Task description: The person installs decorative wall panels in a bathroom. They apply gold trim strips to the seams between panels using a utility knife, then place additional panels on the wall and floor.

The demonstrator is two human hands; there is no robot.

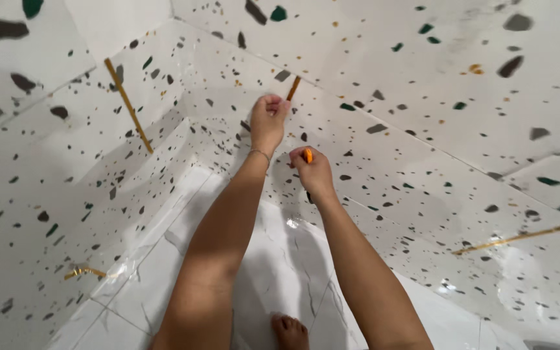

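At centre frame, the left hand [268, 120] pinches the lower end of a gold strip [293, 87] in a wall-tile joint, the right hand [312, 170] grips a small orange tool [308, 155] just below, while three other strips [127, 104] already sit placed.

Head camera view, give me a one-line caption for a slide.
Left hand pinches a gold trim strip at a terrazzo wall tile joint; right hand grips a small orange tool.
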